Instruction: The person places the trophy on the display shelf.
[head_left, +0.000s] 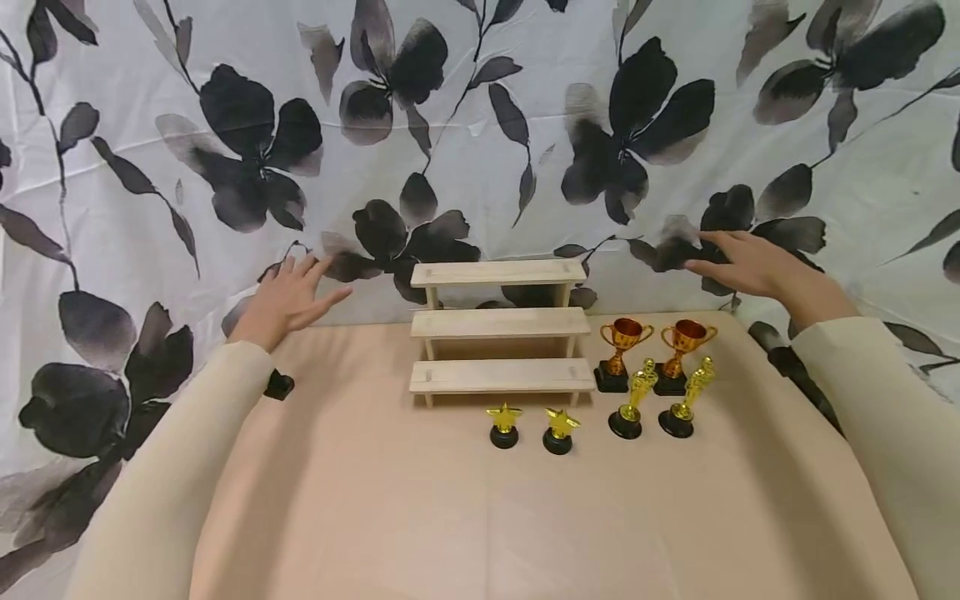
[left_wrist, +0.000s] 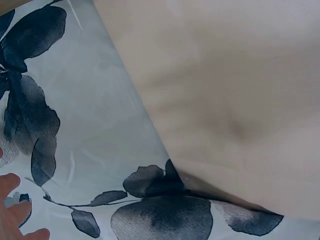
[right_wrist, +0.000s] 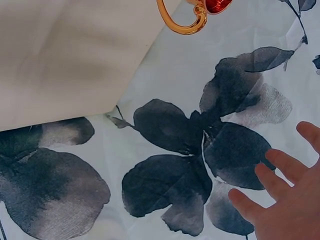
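Note:
A three-tier wooden riser (head_left: 498,327) stands at the back middle of the beige table (head_left: 480,517). In front of it sit two small star trophies (head_left: 505,424) (head_left: 559,429). To its right stand two gold cup trophies (head_left: 622,353) (head_left: 681,355) and two gold statuettes (head_left: 634,400) (head_left: 687,399). My left hand (head_left: 288,298) hovers open over the table's far left corner, holding nothing. My right hand (head_left: 750,262) hovers open above the far right corner, fingers spread (right_wrist: 287,200). A cup trophy's handle (right_wrist: 182,22) shows at the top of the right wrist view.
A white cloth with black flowers (head_left: 247,150) hangs behind and drapes round the table. A small black object (head_left: 279,385) lies near my left sleeve. The table's edge (left_wrist: 160,150) crosses the left wrist view.

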